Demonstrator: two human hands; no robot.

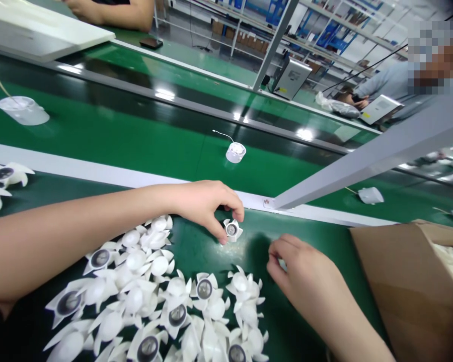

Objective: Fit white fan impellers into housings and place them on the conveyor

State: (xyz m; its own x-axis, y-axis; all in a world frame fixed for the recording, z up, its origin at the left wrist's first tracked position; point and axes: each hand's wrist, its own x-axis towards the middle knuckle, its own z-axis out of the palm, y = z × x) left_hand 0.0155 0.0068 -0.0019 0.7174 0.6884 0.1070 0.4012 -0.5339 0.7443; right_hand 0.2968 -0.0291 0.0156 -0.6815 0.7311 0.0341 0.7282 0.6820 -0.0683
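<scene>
My left hand pinches a small white petal-shaped plastic part with a dark round centre, holding it between fingertips and thumb on the green belt. Below that hand lies a loose heap of several matching white parts. My right hand rests to the right of the heap, its fingers curled together. A pale sliver shows at its fingertips, too small to identify.
A brown cardboard box holding white parts stands at the right. A grey metal strut crosses above the belt. White wired pieces sit on a farther green belt. A co-worker works at the far right.
</scene>
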